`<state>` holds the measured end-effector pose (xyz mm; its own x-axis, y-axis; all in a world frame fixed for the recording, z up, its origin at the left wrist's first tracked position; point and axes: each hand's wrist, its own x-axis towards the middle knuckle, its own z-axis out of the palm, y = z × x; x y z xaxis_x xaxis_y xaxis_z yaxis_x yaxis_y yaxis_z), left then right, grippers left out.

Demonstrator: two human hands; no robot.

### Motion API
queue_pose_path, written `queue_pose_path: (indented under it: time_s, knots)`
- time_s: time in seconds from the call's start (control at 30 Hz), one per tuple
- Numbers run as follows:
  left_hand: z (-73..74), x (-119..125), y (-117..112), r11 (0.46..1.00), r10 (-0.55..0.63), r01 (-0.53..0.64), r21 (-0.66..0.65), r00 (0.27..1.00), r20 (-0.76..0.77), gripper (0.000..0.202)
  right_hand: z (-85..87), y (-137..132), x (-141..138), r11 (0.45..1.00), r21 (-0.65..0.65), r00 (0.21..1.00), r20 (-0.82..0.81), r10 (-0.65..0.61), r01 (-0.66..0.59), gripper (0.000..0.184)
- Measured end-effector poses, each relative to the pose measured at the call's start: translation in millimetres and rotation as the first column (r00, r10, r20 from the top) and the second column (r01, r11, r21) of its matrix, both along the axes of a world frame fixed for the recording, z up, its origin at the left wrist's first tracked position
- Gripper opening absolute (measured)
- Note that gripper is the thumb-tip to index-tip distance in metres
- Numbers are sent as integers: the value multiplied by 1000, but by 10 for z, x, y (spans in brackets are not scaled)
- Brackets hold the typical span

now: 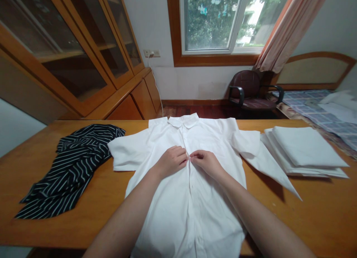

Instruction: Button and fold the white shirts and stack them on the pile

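Observation:
A white short-sleeved shirt (167, 220) lies front side up on the table, its collar toward the window and its sleeves spread to both sides. My left hand (173, 160) is closed on the front edge, at the button placket in the middle of the chest. Facing it, my right hand (205, 161) pinches the other side of the same opening, fingertips almost touching the left ones. Whatever button lies between the fingers is hidden. Above the hands the placket looks closed up to the collar; below them the two front edges lie close together.
On the wooden table (320, 206), a black garment with white stripes (75, 165) lies crumpled at the left. Folded white cloths (309, 146) are stacked at the right. Beyond the table are a glass-door cabinet (111, 86), an armchair (247, 86) and a bed (326, 105).

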<state>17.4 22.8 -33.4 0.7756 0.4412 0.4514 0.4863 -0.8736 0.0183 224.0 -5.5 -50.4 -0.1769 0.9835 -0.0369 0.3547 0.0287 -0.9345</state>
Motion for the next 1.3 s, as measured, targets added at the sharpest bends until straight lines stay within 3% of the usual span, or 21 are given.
queue_pose_path:
  time_s: [0.13,0.3,0.73,0.93,1.13,1.3]
  knots:
    - [0,3,-3,1000,-1,1,-4,1000,6,26,16,-28,-45,999,28,999,31,-37,37,15]
    - [-2,-10,5,1000,1,-1,-19,1000,18,24,96,-52,-68,990,131,979,186,-78,54,9]
    - [-65,-42,12,979,24,11,-205,985,170,17,63,-41,-63,974,224,960,279,-29,-36,14]
    - [-119,-21,-10,942,53,34,-334,967,250,11,50,-48,-83,975,195,952,301,47,-110,14]
    - [-72,-67,-17,882,201,-35,-470,930,308,10,34,-63,-99,969,234,937,350,-7,-80,10]
    - [-83,-158,32,836,270,-61,-545,911,311,8,132,-121,-135,964,257,922,385,-35,-71,7]
